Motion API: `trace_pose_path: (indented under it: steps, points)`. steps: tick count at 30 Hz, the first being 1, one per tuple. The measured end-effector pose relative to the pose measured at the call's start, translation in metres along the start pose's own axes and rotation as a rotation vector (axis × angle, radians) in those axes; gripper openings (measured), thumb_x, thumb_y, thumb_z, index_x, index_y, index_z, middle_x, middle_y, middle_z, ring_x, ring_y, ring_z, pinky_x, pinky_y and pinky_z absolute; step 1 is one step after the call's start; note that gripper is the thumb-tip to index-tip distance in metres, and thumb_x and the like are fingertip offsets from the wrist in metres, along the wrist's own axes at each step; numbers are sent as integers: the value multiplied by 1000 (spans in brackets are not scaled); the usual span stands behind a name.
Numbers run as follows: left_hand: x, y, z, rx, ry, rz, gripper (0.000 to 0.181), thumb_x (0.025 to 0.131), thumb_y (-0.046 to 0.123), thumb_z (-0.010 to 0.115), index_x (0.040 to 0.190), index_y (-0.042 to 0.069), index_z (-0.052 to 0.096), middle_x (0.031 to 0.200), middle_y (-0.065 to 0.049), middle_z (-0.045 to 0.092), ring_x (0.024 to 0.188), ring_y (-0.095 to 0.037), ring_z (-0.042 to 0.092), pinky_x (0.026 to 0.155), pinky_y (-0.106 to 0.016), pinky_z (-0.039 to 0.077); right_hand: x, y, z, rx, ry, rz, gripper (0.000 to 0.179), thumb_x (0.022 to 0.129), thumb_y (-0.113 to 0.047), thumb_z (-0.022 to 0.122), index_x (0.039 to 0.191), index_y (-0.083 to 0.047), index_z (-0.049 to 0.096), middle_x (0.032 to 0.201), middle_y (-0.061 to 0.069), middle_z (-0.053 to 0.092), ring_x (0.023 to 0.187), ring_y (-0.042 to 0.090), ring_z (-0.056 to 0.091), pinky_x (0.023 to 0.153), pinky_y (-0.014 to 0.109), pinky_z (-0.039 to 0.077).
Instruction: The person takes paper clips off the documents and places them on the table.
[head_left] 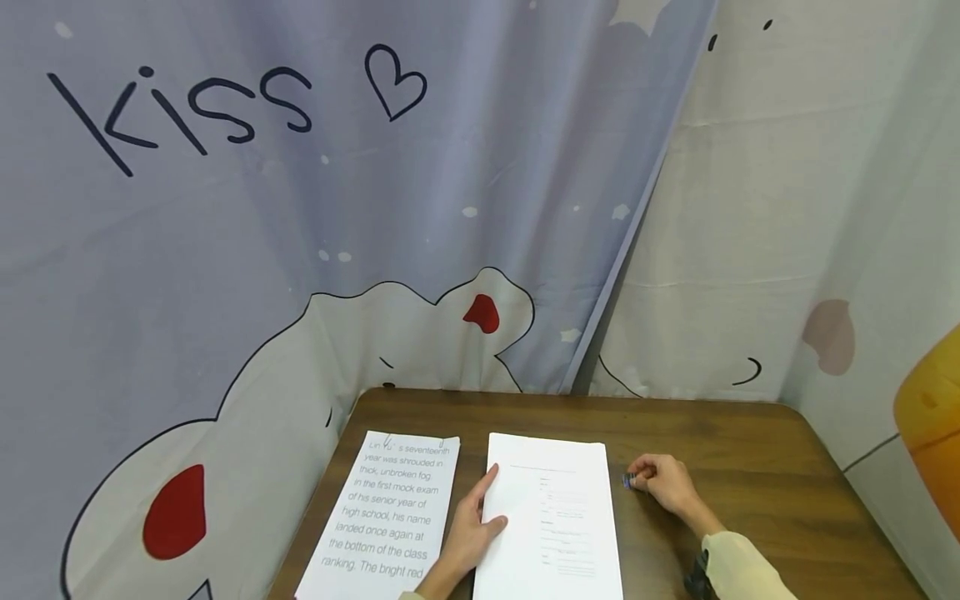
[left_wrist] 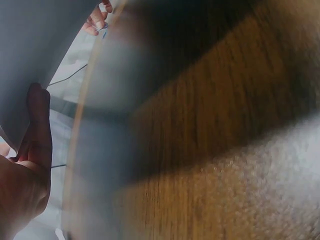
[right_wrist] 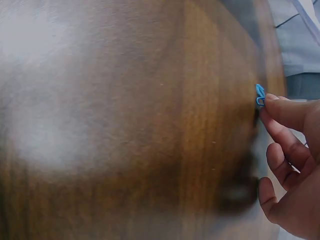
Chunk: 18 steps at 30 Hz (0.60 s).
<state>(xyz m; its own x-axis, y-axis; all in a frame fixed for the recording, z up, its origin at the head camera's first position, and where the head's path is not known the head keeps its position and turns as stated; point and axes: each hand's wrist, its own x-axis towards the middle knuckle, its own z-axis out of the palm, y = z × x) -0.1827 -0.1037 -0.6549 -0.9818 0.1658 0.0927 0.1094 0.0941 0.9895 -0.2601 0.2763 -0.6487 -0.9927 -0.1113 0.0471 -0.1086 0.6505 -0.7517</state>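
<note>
In the head view, my left hand (head_left: 468, 533) grips the left edge of a stack of printed paper (head_left: 543, 508), thumb on top. In the left wrist view, a finger of the left hand (left_wrist: 35, 145) lies against the underside of the paper (left_wrist: 35, 40), which is tilted up. My right hand (head_left: 669, 483) is to the right of the stack, apart from it. Its thumb and index finger pinch a small blue paper clip (right_wrist: 260, 94); how many clips it holds I cannot tell. The remaining fingers of the right hand (right_wrist: 292, 155) are loosely curled.
Large-print sheets (head_left: 386, 517) lie left of the stack, with what look like clips along their top edge. The brown wooden table (head_left: 750, 442) has rounded back corners. A printed curtain (head_left: 450, 167) hangs behind it.
</note>
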Motion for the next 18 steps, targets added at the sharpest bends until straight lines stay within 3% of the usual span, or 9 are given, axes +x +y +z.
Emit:
trace_pose_path:
  steps: [5,18]
  points:
    - [-1,-1,0,-9,-4,-8,89,81,-14,66,163,8,39,167,-27,35,135,-44,59,90,-25,61,-1,2,2,-8,-1,19,9,85,1,81,92,-5,77,78,-1,71,70,7,58,63,22,45]
    - [1,-3,-2,25,6,-11,89,82,-12,67,163,9,39,169,-25,34,144,-46,50,102,-33,58,1,6,6,-47,8,51,10,87,-3,81,96,-7,78,81,-1,73,73,12,57,65,25,43]
